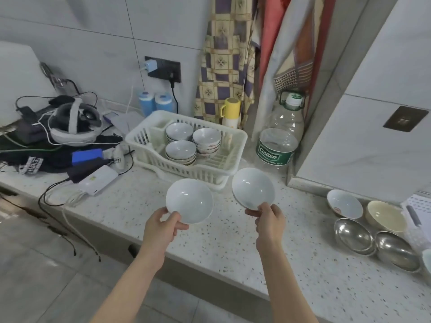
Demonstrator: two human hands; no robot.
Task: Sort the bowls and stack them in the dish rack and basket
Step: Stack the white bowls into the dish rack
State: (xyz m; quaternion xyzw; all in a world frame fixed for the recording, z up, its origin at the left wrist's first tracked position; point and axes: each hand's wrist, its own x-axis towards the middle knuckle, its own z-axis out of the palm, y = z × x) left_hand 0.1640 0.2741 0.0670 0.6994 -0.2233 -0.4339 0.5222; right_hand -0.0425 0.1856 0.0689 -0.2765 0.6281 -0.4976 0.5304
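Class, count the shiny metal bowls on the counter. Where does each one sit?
2 plainly show: one metal bowl sits near the counter's right end, the second metal bowl just right of it. The first may have another nested under it.

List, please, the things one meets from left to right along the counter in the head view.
Headset → white dish rack holding bowl stacks → bowl in the left hand → bowl in the right hand → clear water bottle → white patterned bowl → steel bowls.
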